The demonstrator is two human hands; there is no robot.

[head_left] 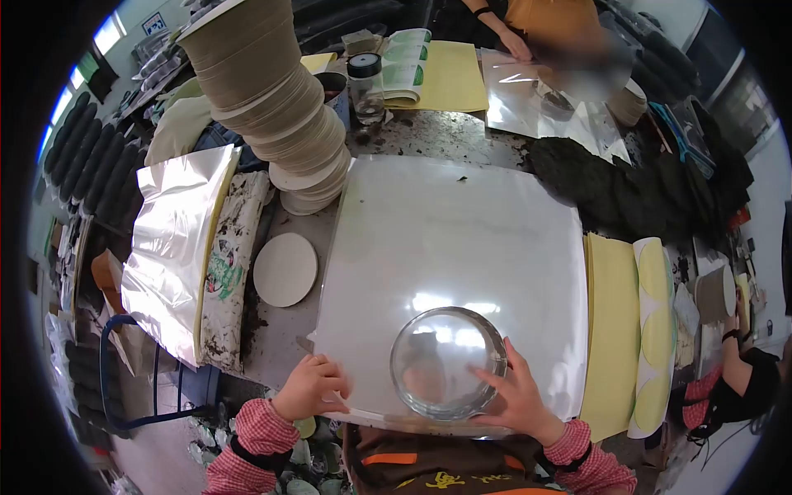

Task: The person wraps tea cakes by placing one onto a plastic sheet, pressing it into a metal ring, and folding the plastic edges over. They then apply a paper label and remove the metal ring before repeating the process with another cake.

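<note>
A stack of clear plastic sheets [445, 239] lies flat in front of me. Near its front edge rests a round, shiny, see-through disc [429, 371] with a thick rim, like a heavy glass dish. My right hand [524, 396] grips its right side, one finger reaching over the top and the others along the rim. At the front left corner of the sheets is my left hand [313, 388], fingers curled together and slightly blurred. Whatever the left fingertips may pinch is hidden. A small pointed blade-like tip [306, 342] shows just beyond that hand.
Tall stacks of round grey discs [272, 99] lean at the back left, with one loose disc [285, 270] nearby. Yellow sheets [609, 330] lie on the right. A lidded jar [365, 87] stands behind. Dark flat pieces [594, 177] are piled right. Another person's hand [517, 45] is across the table.
</note>
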